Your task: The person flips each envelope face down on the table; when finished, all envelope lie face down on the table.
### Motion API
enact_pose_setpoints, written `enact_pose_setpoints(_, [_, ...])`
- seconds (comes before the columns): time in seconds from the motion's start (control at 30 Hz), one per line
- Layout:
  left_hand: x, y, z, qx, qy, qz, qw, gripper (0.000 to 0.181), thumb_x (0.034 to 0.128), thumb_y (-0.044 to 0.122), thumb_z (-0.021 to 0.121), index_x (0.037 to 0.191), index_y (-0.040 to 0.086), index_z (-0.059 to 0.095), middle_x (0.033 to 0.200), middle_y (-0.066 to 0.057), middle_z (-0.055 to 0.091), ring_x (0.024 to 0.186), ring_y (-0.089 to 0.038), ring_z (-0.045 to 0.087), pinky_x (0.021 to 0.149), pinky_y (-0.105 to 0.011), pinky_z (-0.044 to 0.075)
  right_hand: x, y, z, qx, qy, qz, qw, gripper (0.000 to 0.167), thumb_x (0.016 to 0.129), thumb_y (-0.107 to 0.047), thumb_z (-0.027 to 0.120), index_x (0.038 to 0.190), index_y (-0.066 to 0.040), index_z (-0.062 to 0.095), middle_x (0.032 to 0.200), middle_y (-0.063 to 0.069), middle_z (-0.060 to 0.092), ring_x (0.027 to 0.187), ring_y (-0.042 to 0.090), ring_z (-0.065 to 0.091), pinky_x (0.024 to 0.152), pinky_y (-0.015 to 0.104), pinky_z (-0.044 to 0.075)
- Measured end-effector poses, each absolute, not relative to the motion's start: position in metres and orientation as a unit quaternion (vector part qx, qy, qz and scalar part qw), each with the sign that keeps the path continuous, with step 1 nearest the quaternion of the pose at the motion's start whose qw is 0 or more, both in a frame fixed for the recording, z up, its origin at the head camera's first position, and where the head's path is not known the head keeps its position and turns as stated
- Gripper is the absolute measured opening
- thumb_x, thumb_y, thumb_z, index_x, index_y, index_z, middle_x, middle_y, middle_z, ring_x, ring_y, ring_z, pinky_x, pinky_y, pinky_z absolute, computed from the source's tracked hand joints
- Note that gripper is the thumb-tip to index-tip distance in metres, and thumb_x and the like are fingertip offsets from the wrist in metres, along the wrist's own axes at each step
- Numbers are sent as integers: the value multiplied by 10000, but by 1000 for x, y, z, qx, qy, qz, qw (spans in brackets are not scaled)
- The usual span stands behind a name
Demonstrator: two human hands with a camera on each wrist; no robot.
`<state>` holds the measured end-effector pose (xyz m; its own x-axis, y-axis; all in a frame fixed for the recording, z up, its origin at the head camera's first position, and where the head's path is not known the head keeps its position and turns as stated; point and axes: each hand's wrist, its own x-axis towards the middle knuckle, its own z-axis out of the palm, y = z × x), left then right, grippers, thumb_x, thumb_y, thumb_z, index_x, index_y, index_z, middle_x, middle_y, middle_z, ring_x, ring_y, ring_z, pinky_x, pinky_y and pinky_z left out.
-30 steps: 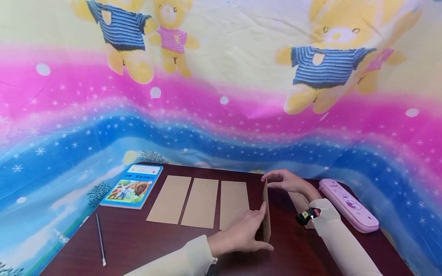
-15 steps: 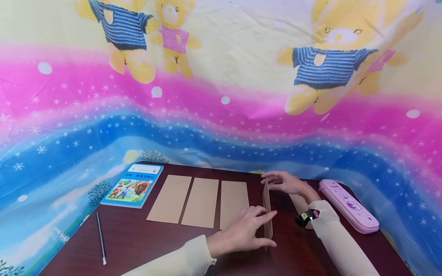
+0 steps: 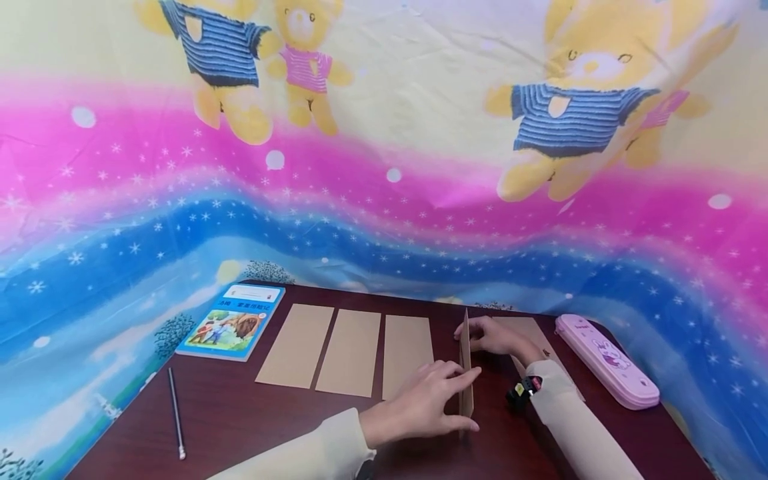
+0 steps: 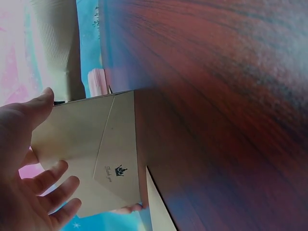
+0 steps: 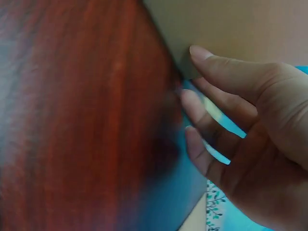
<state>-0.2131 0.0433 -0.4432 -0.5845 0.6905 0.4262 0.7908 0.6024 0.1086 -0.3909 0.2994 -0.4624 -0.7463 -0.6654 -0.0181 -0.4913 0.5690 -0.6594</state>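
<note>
A brown kraft envelope (image 3: 466, 353) stands on its long edge, nearly side-on in the head view. The left wrist view shows its slanted flap with a small crown and "Thank you" printed on it. My left hand (image 3: 417, 407) holds its near end, index finger over the top edge, thumb at the near edge, other fingers by the flap side. At the far end my right hand (image 3: 492, 333) pinches the envelope low, thumb on one face and fingers behind the corner, as the right wrist view shows. To the right lies another kraft envelope (image 3: 528, 328), partly under the right forearm.
Three flat kraft pieces (image 3: 348, 353) lie in a row left of my hands. Beyond them is a blue book (image 3: 231, 325); a dark pencil (image 3: 176, 413) lies nearer. A pink pencil case (image 3: 607, 360) sits at the right edge. A printed cloth hangs behind the table.
My left index finger has moved from the envelope's left face over its top edge. The right hand has slid down the far end, uncovering more of the envelope lying at right.
</note>
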Motion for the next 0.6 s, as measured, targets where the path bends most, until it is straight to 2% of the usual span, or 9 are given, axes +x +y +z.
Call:
enact_pose_setpoints(0.17, [-214, 41, -443, -431, -875, -146, 165, 827, 893, 638, 691, 1573, 245, 433, 1296, 56, 636, 1154, -84, 606, 995, -271, 495, -393, 297, -467, -311, 888, -316, 124, 265, 909, -39, 732, 1169, 4, 717, 1098, 154, 740, 867, 94, 612, 761, 254, 502])
enact_pose_setpoints(0.4, [-215, 39, -443, -436, -870, -151, 176, 816, 897, 633, 689, 1564, 227, 452, 1309, 50, 641, 1171, -87, 614, 992, -283, 504, -394, 301, -466, -309, 891, -311, 116, 200, 951, -86, 713, 1145, -43, 737, 1077, 89, 743, 930, 90, 633, 806, 268, 517])
enact_pose_setpoints(0.6, [-217, 35, -441, -434, -863, -153, 209, 789, 882, 636, 705, 1520, 212, 519, 1292, 58, 652, 1160, -92, 627, 979, -286, 510, -393, 308, -458, -318, 868, -360, 123, 217, 970, -40, 670, 1164, 58, 672, 1084, 207, 725, 920, 161, 689, 785, 295, 577])
